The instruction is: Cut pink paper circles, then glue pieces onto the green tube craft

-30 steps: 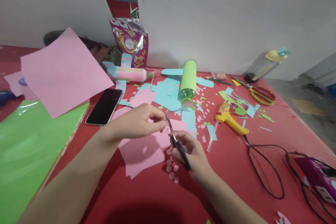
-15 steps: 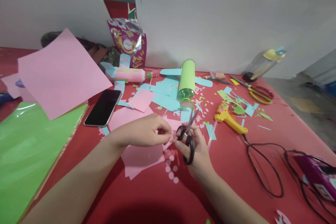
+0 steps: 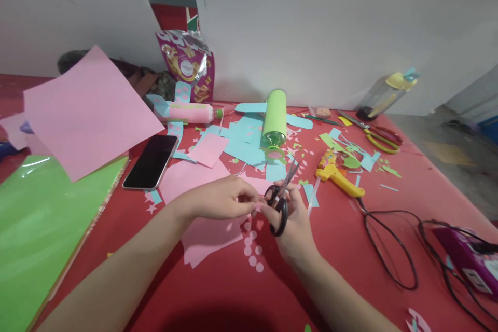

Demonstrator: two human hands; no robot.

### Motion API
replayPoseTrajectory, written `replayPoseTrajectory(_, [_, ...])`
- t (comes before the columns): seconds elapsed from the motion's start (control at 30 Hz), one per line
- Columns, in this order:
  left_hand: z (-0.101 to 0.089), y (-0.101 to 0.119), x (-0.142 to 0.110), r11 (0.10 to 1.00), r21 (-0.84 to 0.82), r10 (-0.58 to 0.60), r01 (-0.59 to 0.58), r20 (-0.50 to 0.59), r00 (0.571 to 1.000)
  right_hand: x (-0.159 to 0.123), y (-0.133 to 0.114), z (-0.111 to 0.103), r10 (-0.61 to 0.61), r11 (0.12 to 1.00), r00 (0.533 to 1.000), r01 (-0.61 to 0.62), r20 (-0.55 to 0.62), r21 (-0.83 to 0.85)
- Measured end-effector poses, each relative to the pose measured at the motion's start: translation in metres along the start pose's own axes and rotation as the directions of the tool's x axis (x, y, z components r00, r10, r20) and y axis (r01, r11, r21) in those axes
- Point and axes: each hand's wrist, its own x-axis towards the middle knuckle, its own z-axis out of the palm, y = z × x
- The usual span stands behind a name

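Observation:
My left hand [image 3: 229, 197] is closed, its thumb and fingertips pinching a small piece of pink paper [image 3: 258, 207]. My right hand [image 3: 293, 223] holds black-handled scissors [image 3: 280, 212], their blades pointing up and away; its thumb and fingertip also meet the small pink piece. Just below the fingers lie several small pink paper circles [image 3: 252, 260] on the red table [image 3: 218, 295]. Larger pink paper sheets [image 3: 212, 241] lie under and beside my left hand. Beyond the hands lies a green-wrapped bottle [image 3: 275, 116] with light blue paper wings [image 3: 251, 107].
A phone [image 3: 151, 162] and a green sheet pack [image 3: 58, 228] lie left, with a pink sheet [image 3: 93, 114] above. Behind are a pink-wrapped bottle [image 3: 190, 112] and a snack bag [image 3: 189, 65]. Rightward sit a yellow glue gun [image 3: 338, 176], large scissors [image 3: 379, 137] and a clear bottle [image 3: 385, 96].
My fingertips have come together at the small pink piece, which now shows between both hands. The scissors have tilted slightly to the right. The view has shifted a little.

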Motion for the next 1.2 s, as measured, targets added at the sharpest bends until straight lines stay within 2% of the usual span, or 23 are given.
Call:
replayPoseTrajectory(0.13, [0.001,0.004,0.001,0.999,-0.037,-0.024,0.023,-0.02,1.0,0.001,-0.001,0.0,-0.011,1.0,0.998,0.012,-0.066,0.01])
replayPoseTrajectory(0.27, [0.003,0.008,0.002,0.998,-0.066,-0.004,0.0,-0.056,0.998,0.002,0.0,-0.001,-0.031,0.999,0.997,0.032,-0.071,0.019])
replayPoseTrajectory(0.47, [0.005,0.008,0.004,0.997,-0.07,-0.039,0.032,-0.092,0.995,0.001,0.0,0.0,-0.026,1.0,0.998,0.027,-0.065,0.012])
replayPoseTrajectory(0.63, [-0.002,0.009,0.0,0.994,-0.088,-0.079,0.061,-0.222,0.972,-0.002,-0.003,0.001,0.046,0.999,0.996,-0.046,0.07,-0.006])
replayPoseTrajectory(0.8, [-0.01,0.012,-0.008,0.977,-0.206,-0.124,0.052,-0.354,0.927,-0.006,-0.006,0.001,0.124,0.992,0.972,-0.115,0.198,-0.055])
replayPoseTrajectory(0.97, [-0.01,0.015,-0.009,0.969,-0.247,-0.104,0.012,-0.364,0.926,-0.008,-0.001,-0.002,0.247,0.969,0.9,-0.239,0.359,-0.068])
replayPoseTrajectory(1.2, [-0.01,0.017,-0.008,0.963,-0.271,-0.106,0.003,-0.363,0.926,-0.008,0.0,-0.005,0.218,0.975,0.894,-0.214,0.391,-0.056])
